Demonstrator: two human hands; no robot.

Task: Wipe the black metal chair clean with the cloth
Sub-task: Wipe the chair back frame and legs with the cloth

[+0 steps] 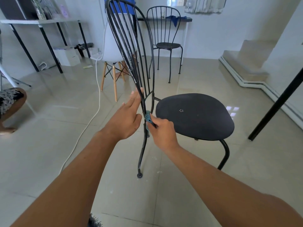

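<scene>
The black metal chair stands in front of me, its tall barred back to the left and its round dark seat to the right. My right hand grips a folded blue cloth and presses it against the lowest part of the backrest frame, just left of the seat. My left hand is flat with fingers apart, its fingertips resting against the outer backrest bar a little above the cloth. It holds nothing.
A second black metal chair stands behind, by a white table. A white chair with wooden legs sits behind the backrest. A white cable runs across the tiled floor. A black table leg slants at right; steps rise beyond.
</scene>
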